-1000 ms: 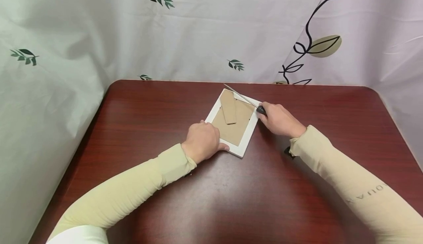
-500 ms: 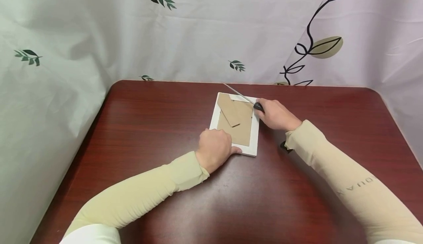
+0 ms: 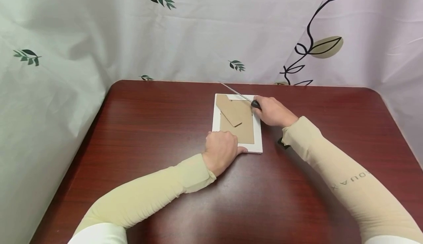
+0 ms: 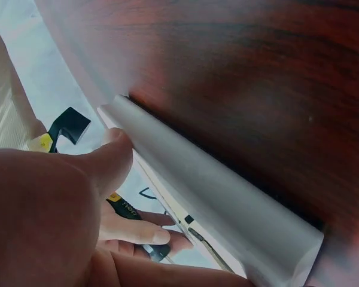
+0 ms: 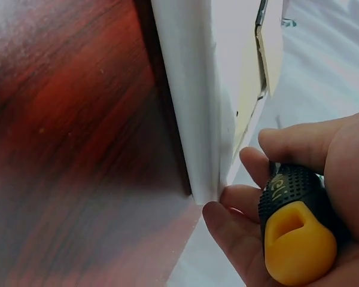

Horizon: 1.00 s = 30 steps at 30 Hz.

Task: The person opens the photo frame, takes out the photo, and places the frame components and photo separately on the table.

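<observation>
A white picture frame lies face down on the table, its brown backing board and stand flap facing up. My left hand grips the near-left corner, thumb along the near edge. At the far-right corner, my right hand holds a screwdriver and touches the frame's side with its fingers. The screwdriver's black-and-yellow handle sits in the palm in the right wrist view. Its thin metal shaft points to the far left, above the frame's far edge.
The dark red wooden table has a rounded far edge close beyond the frame. Behind it hangs a white curtain with leaf prints. A small black device is under the right wrist.
The frame has turned counterclockwise on the table, from slanted to nearly square with the far edge. My left hand has moved right with it; the right hand has shifted slightly left and away.
</observation>
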Each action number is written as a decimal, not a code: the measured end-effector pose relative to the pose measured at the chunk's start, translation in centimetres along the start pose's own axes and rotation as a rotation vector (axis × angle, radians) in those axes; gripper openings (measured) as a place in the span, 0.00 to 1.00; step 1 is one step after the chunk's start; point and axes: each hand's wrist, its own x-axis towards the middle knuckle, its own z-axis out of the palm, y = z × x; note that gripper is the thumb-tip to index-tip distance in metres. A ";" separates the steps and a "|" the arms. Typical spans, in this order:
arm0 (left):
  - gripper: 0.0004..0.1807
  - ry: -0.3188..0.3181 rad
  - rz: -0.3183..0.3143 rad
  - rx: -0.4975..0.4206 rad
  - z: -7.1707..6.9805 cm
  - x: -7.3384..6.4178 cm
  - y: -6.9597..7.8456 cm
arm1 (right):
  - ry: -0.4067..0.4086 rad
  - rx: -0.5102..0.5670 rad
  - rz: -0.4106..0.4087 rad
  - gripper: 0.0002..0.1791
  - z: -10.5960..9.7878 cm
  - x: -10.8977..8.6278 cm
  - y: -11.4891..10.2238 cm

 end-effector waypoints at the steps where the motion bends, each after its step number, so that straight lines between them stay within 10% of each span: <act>1: 0.36 -0.007 0.002 -0.008 -0.1 0.0 -0.2 | -0.003 0.004 0.000 0.04 0.0 0.0 0.1; 13: 0.34 -0.429 0.033 -0.414 -0.4 4.5 -8.3 | 0.050 0.128 0.087 0.12 -0.1 -3.7 -1.1; 18: 0.49 -0.520 0.171 -0.542 1.4 6.7 -11.2 | 0.051 0.348 0.189 0.13 0.3 -6.1 -2.5; 23: 0.77 -0.633 0.317 -0.568 3.1 7.9 -11.7 | -0.013 0.573 0.288 0.19 1.2 -7.8 -3.4; 30: 0.87 -0.734 0.343 -0.549 4.0 8.8 -10.9 | -0.068 0.866 0.364 0.21 2.5 -9.3 -4.4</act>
